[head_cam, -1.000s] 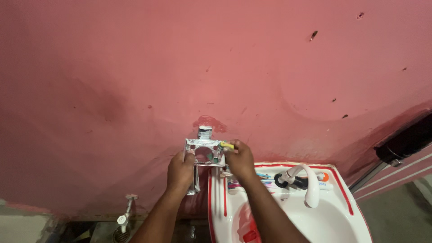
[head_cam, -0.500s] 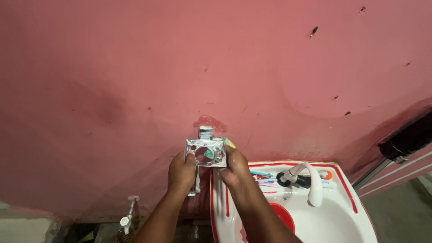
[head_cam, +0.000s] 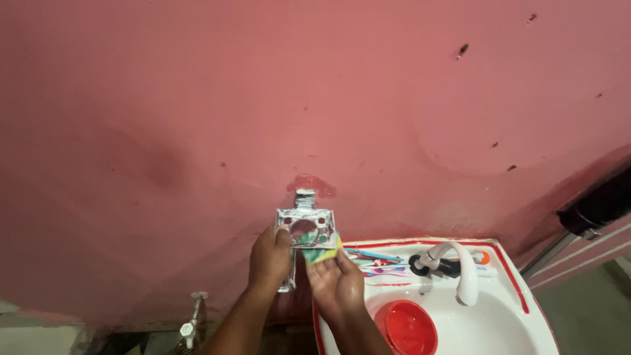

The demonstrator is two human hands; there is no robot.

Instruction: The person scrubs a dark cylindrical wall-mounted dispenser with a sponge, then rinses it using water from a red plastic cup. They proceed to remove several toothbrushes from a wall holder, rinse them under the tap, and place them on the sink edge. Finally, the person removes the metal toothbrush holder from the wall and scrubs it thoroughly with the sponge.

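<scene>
Fingers of the left hand (head_cam: 268,260) are wrapped around the left side of that clear wall-mounted holder (head_cam: 304,227), thumb up near its top edge, so it's clamped on and steadying it. Right beside it, lower centre of the frame, the right hand (head_cam: 336,281) has its fingers closed together, pressing a green and yellow sponge (head_cam: 320,254) up against the holder's bottom right corner. The sponge sits between those fingertips and the plastic, touching both.

If you ask me, the way to do this bit well is to keep the left grip firm, since the holder looks like it hangs off one small bracket on the pink wall (head_cam: 197,118), and scrub with short strokes rather than hard shoves. Working into the round hole and the little corner holes would be worth it; grime likes those.

Further right, the white sink with the red rim (head_cam: 519,289) has a red bowl (head_cam: 405,327) sitting in it, a white tap (head_cam: 463,276) curving over it, and some toothbrushes (head_cam: 374,260) lying on the back ledge. Far lower left there's a small metal valve (head_cam: 190,322), well apart from everything.
</scene>
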